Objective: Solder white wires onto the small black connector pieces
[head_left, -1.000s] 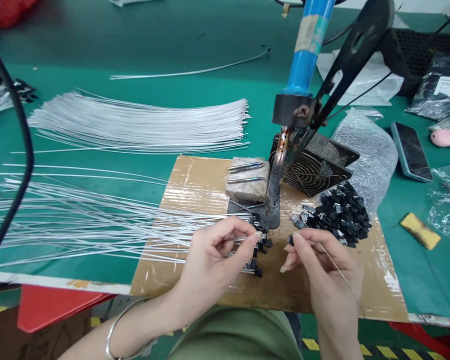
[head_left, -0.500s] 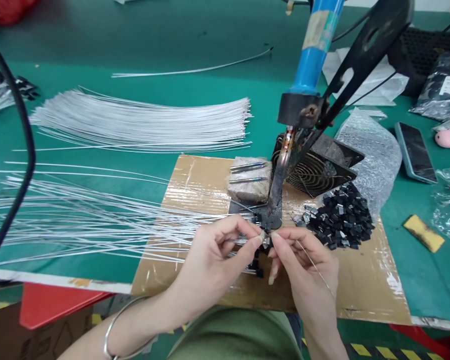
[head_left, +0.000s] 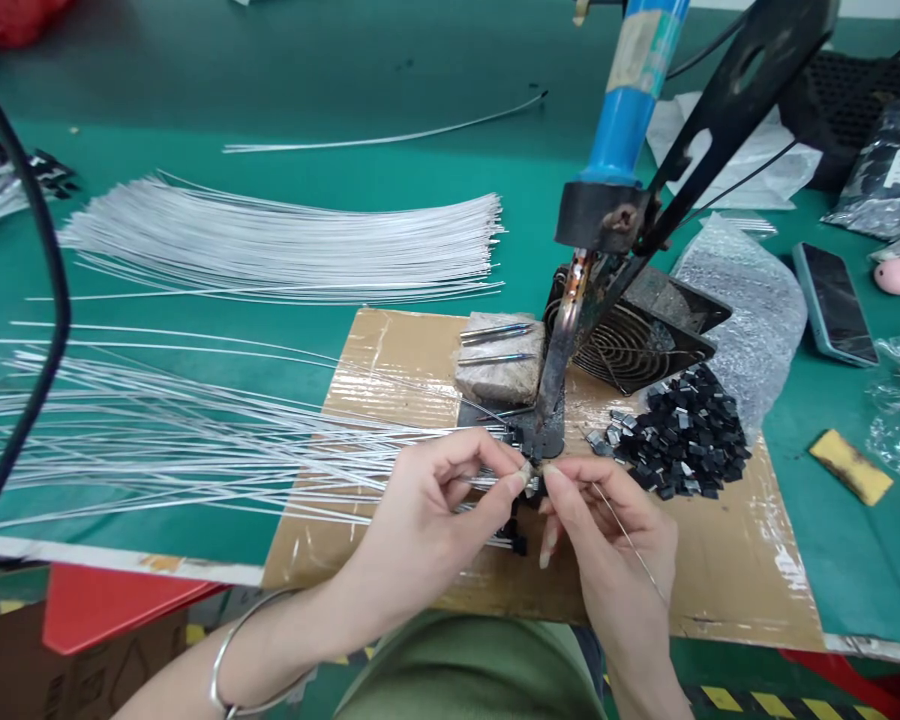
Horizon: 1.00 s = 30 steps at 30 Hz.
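Just below the tip of a blue-handled soldering iron (head_left: 559, 370), my two hands nearly meet at the fingertips. My left hand (head_left: 442, 510) is closed in a pinch; what it grips is mostly covered by the fingers. A small silver-and-black piece (head_left: 534, 482) shows between the hands. My right hand (head_left: 607, 530) is also pinched, and a thin grey solder wire (head_left: 630, 545) passes out between its fingers and over the palm. White wires (head_left: 270, 440) with black ends lie behind and beneath my left hand.
A pile of black connectors (head_left: 690, 435) lies right on the cardboard (head_left: 727, 570). Behind the hands stand a small fan (head_left: 630, 350) and a block with metal tips (head_left: 495, 380). Also here: a white wire bundle (head_left: 292, 245), phone (head_left: 836, 300), yellow sponge (head_left: 850, 466) and black cable (head_left: 49, 260).
Both hands keep nearly the same pinch under the iron tip. The view has shifted very slightly; nothing else has visibly moved.
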Motion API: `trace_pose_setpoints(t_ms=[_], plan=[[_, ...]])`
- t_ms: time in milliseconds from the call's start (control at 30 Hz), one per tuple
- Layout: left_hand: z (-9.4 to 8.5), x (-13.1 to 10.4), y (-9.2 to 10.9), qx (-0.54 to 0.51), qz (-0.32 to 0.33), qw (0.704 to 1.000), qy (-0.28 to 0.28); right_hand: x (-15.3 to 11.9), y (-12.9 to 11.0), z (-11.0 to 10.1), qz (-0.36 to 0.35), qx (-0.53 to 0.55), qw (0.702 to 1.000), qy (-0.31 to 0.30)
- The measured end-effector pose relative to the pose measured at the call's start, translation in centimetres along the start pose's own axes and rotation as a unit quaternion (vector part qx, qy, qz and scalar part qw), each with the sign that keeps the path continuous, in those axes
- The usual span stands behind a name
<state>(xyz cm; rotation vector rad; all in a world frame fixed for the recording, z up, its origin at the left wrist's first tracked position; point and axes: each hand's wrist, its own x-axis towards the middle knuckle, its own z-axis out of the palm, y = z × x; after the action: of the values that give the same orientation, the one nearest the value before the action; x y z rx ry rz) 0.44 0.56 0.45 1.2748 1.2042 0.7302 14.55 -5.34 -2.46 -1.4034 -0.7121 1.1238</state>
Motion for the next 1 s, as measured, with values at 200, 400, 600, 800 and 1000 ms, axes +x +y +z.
trace_pose_setpoints(t_ms=[200, 400, 600, 800, 1000], plan=[[0.0, 0.4, -0.1, 0.011, -0.016, 1.000, 0.008, -1.1, 0.0, 0.0, -0.094, -0.082, 0.992, 0.036], [0.1, 0.7, 0.0, 0.026, -0.019, 0.999, 0.016, -1.4, -0.1, -0.2, -0.158, -0.185, 0.970, 0.010], [0.1, 1.0, 0.1, 0.039, -0.009, 0.999, 0.020, -1.3, -0.2, -0.1, -0.135, -0.221, 0.965, 0.053], [0.2, 1.2, 0.2, 0.044, 0.002, 0.999, 0.030, -0.4, 0.2, -1.3, -0.196, -0.235, 0.952, -0.003], [0.1, 1.4, 0.1, 0.040, 0.000, 0.999, 0.033, -0.1, -0.4, -0.3, -0.189, -0.161, 0.969, 0.004]])
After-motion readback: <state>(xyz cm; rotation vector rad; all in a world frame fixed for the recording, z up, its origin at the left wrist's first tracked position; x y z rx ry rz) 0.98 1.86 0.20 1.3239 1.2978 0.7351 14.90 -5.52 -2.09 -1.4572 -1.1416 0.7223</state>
